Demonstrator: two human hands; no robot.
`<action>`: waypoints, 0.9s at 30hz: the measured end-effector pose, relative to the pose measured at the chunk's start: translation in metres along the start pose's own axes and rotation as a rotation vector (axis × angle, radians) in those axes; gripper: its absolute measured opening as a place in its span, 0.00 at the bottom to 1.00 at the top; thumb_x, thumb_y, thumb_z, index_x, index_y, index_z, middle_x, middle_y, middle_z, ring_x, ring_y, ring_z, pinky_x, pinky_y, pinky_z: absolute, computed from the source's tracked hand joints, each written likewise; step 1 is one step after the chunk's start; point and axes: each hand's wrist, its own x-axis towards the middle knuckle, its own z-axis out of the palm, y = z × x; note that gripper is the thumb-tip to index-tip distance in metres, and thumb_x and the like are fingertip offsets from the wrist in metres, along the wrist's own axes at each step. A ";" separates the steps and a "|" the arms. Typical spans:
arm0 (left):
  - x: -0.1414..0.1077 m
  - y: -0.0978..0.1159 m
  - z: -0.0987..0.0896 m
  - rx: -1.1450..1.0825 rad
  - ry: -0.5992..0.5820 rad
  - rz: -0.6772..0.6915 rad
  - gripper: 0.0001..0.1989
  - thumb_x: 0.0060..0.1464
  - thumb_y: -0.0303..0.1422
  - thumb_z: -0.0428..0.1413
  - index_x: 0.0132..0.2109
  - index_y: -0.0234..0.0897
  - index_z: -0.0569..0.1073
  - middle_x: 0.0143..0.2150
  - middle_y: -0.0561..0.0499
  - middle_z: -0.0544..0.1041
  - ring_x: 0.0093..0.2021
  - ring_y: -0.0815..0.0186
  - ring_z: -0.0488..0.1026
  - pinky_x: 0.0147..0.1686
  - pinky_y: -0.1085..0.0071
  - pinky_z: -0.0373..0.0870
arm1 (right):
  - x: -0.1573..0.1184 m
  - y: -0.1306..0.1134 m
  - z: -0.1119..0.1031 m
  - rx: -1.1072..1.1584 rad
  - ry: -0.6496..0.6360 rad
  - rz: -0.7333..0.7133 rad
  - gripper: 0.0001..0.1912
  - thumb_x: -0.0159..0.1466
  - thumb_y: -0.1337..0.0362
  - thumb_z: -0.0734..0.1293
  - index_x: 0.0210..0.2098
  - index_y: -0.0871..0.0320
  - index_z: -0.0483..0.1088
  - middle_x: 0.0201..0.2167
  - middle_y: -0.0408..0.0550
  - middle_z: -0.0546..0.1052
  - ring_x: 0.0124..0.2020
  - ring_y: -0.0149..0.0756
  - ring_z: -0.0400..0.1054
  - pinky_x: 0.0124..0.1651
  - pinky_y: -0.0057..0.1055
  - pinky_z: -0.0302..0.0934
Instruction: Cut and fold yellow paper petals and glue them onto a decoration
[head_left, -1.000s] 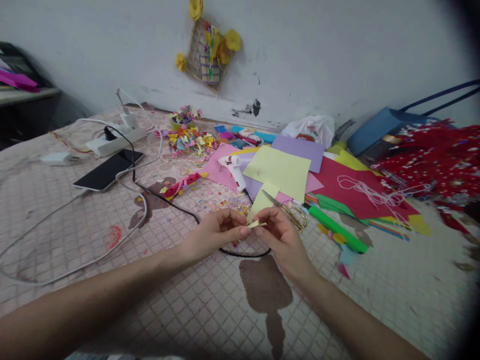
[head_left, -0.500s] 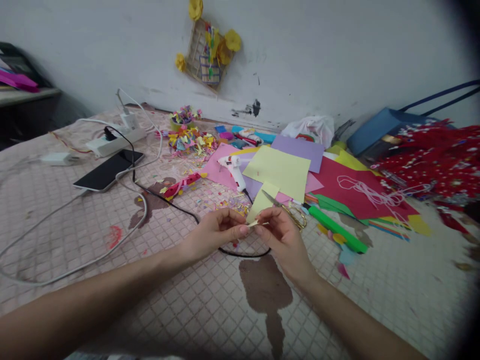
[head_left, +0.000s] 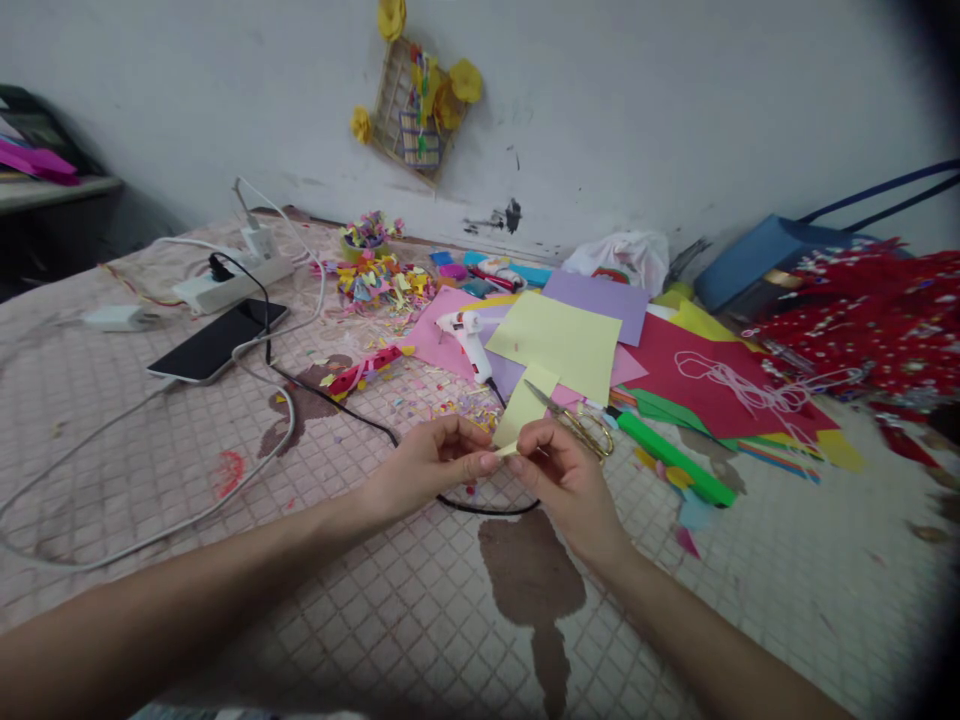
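Observation:
Between my two hands is a small strip of pale yellow paper (head_left: pixel 507 450). My left hand (head_left: pixel 431 467) pinches its left end between thumb and fingers. The thumb and forefinger of my right hand (head_left: pixel 566 478) close on the other end, fingers curled. Just beyond the fingertips lies a larger pale yellow paper piece (head_left: pixel 525 402). Gold-handled scissors (head_left: pixel 581 428) rest behind my right hand, blades partly over that paper. Farther back, a white glue gun (head_left: pixel 469 345) lies on coloured sheets, its black cord running under my hands.
Stacked paper sheets (head_left: pixel 559 340) spread behind the hands, with a green stick-like tool (head_left: pixel 675 458) to the right. Paper scraps (head_left: pixel 386 280) heap near the wall. At left are a phone (head_left: pixel 217 342), a power strip (head_left: pixel 232 280) and looping cables. Red tinsel-like decoration (head_left: pixel 870 320) stands far right.
The paper strip has tilted slightly between my fingertips and shows more of its face. My right fingers have shifted a little; the left hand has barely moved.

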 end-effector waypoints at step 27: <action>0.004 -0.006 -0.010 -0.399 -0.019 -0.152 0.14 0.45 0.28 0.62 0.40 0.32 0.71 0.36 0.49 0.74 0.32 0.70 0.72 0.35 0.71 0.69 | -0.007 -0.001 0.002 -0.094 -0.056 0.021 0.07 0.59 0.66 0.65 0.39 0.53 0.66 0.33 0.44 0.71 0.34 0.34 0.65 0.37 0.29 0.60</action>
